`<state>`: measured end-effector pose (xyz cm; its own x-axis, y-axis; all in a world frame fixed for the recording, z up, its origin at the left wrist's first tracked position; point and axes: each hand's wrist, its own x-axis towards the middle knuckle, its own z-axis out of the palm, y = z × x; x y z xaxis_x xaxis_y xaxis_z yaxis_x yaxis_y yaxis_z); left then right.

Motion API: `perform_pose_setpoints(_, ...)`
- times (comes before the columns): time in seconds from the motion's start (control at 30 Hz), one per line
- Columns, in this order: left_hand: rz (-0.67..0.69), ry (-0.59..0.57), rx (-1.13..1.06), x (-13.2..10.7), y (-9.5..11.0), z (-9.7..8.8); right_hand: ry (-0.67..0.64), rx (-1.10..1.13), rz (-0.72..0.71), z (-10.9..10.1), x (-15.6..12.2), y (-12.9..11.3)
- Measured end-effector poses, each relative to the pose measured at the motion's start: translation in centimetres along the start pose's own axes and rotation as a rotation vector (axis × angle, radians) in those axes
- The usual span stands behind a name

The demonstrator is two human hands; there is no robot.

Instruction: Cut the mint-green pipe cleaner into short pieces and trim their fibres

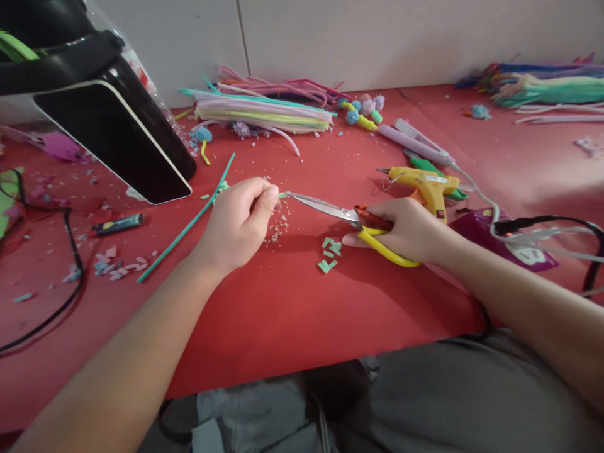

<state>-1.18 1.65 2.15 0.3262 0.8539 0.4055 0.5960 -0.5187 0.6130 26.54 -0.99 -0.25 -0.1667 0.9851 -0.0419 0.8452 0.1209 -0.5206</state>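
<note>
Tabletop [283, 321]: hand [408, 229] grips scissors [325, 207], glue gun label [436, 179] illegible

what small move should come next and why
Perhaps snip with the orange-and-yellow-handled metal scissors in the right hand: their tips are at the small pale green piece pinched in the left hand, and short light green pieces lie nearby on the red tabletop.
</note>
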Motion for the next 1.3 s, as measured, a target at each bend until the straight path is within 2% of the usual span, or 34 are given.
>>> perform_pose_setpoints(0.6,0.005,-0.006,0.000,0.05,0.06,-0.08,-0.008,-0.013,0.024,-0.16,-0.02,-0.27)
perform_pose_setpoints(1.3,0.034,0.004,0.014,0.04,-0.10,-0.09,-0.021,-0.006,-0.021,-0.16,0.02,-0.04)
